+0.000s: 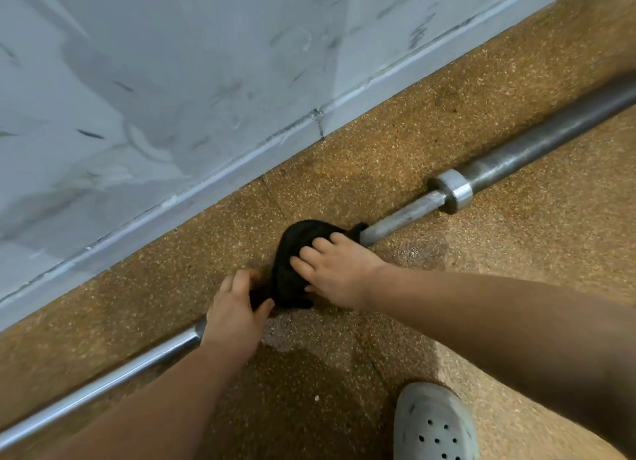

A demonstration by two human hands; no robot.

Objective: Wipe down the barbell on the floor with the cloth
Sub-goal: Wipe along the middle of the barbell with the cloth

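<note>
A long steel barbell (406, 215) lies on the speckled brown floor, running from lower left to upper right, with a collar (452, 191) and thick sleeve at the right. A black cloth (294, 249) is bunched over the bar near the middle. My right hand (339, 273) is curled over the cloth and the bar under it. My left hand (235, 308) grips the bar just left of the cloth, its thumb touching the cloth's lower end. The stretch of bar beneath cloth and hands is hidden.
A pale marbled wall with a grey skirting (206, 191) runs parallel to the bar, a short gap behind it. My grey perforated clog (433, 425) stands on the floor at the bottom right. A damp patch (285, 335) shows near the left hand.
</note>
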